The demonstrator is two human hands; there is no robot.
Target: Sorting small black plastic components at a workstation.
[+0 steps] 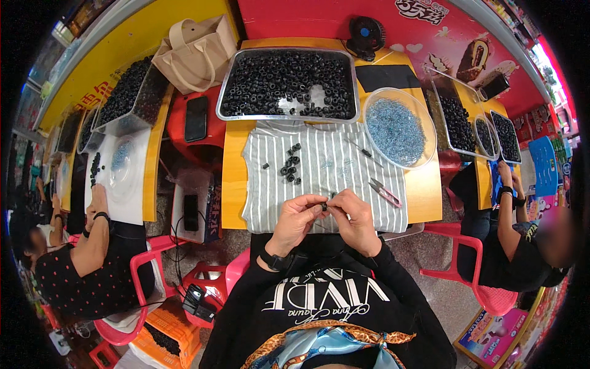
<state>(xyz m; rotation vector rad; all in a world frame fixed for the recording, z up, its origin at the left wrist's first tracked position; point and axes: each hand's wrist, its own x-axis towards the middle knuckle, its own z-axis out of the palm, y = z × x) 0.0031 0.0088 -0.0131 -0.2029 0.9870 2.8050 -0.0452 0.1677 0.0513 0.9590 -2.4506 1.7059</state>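
Both hands are held narrow above the near part of the striped cloth [264,203]. The left hand [296,222] pinches one small black ring [324,206] between thumb and finger. The fingers of the right hand [356,218] are bent close at the same ring, but I cannot tell if they grip it or something thinner. Farther up on the cloth lies a loose group of black pieces [291,169], and the snips [387,194] with pink handle rest to the right, their blades apart.

In my judgement, the main risk is a slip: the ring is small (the fingertips hide much of it), so uneven pressure could make it jump out and roll away. The cloth hangs over the near edge of the counter [234,184]; if a sleeve pulled it, the loose pieces could shift. The parted blades might also prick a careless right hand.
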